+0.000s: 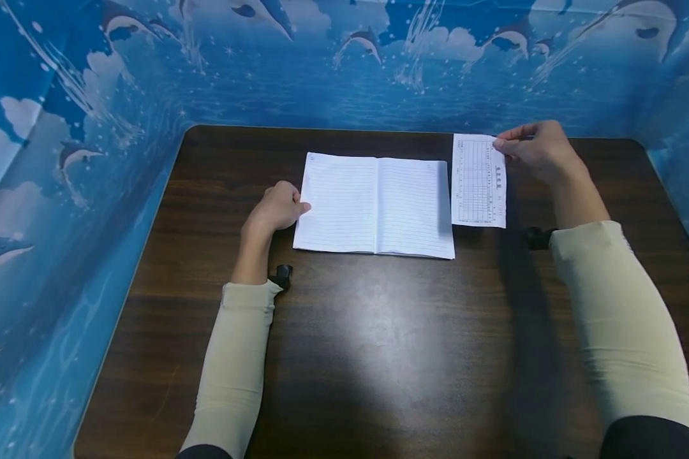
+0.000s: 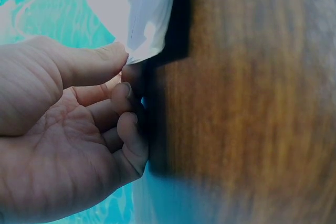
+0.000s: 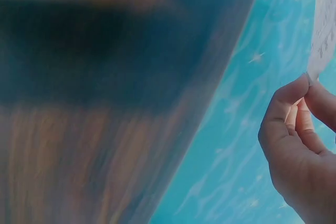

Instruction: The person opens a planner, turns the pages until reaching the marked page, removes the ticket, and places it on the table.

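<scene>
An open notebook (image 1: 339,204) with blank ruled pages lies on the table. My left hand (image 1: 277,207) pinches its left edge between thumb and fingers; in the left wrist view, the thumb (image 2: 100,64) presses on the white paper corner (image 2: 149,30). To the right of the notebook is a small white printed sheet (image 1: 476,182) with a table of lines and text. My right hand (image 1: 536,150) pinches its upper right corner. The right wrist view shows that sheet (image 3: 323,35) between thumb and forefinger of the right hand (image 3: 299,140), with the rest of the sheet out of frame.
The dark wood-grain table (image 1: 390,357) has rounded far corners. Blue cloth (image 1: 298,83) printed with dolphins and waves stands behind it and along both sides. A black wrist camera (image 1: 282,275) sits by the left cuff, another (image 1: 536,238) by the right.
</scene>
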Tool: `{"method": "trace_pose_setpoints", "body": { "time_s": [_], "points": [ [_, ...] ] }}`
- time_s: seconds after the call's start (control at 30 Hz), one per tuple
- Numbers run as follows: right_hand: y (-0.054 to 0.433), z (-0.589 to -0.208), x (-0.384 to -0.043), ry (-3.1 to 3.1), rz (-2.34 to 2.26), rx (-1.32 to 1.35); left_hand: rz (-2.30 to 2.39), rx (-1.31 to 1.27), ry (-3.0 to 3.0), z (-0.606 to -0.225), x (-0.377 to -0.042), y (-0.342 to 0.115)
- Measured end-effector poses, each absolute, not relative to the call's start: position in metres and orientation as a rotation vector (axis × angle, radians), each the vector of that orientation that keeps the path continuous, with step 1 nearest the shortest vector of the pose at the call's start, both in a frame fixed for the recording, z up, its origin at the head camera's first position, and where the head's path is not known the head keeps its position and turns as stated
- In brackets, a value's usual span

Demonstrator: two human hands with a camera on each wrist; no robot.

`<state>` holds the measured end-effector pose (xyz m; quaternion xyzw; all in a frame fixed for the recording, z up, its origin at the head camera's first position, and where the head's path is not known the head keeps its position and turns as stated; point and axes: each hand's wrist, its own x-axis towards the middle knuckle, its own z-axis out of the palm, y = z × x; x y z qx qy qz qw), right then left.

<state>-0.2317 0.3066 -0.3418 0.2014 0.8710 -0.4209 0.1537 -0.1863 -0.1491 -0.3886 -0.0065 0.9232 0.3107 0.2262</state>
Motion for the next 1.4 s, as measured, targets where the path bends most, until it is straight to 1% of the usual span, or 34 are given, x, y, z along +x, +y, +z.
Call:
{"method": "trace_pose_setpoints", "body": {
  "time_s": [0.13,0.27,0.47,0.63,1.0,1.17,1.4],
  "points": [
    [0.323,-0.355,-0.228,2.492,-1.15,0.609,0.861,-0.024,2.544,-0.387,-0.186,-0.149],
    [0.33,-0.376,-0.225,2.494,-1.132,0.65,0.852,-0.046,2.545,-0.387,-0.186,-0.149],
    [0.329,-0.402,-0.22,2.524,-1.148,0.659,0.848,-0.043,2.538,-0.387,-0.185,-0.148],
    [0.321,-0.413,-0.219,2.659,-1.084,0.591,0.847,-0.031,2.55,-0.388,-0.186,-0.149],
    [0.304,-0.415,-0.216,2.846,-0.941,0.536,0.856,-0.042,2.545,-0.387,-0.186,-0.147],
    [0.295,-0.404,-0.217,2.837,-0.951,0.523,0.848,-0.046,2.542,-0.387,-0.186,-0.147],
    [0.269,-0.386,-0.223,2.771,-0.99,0.426,0.841,-0.053,2.548,-0.386,-0.184,-0.147]
  ]
}}
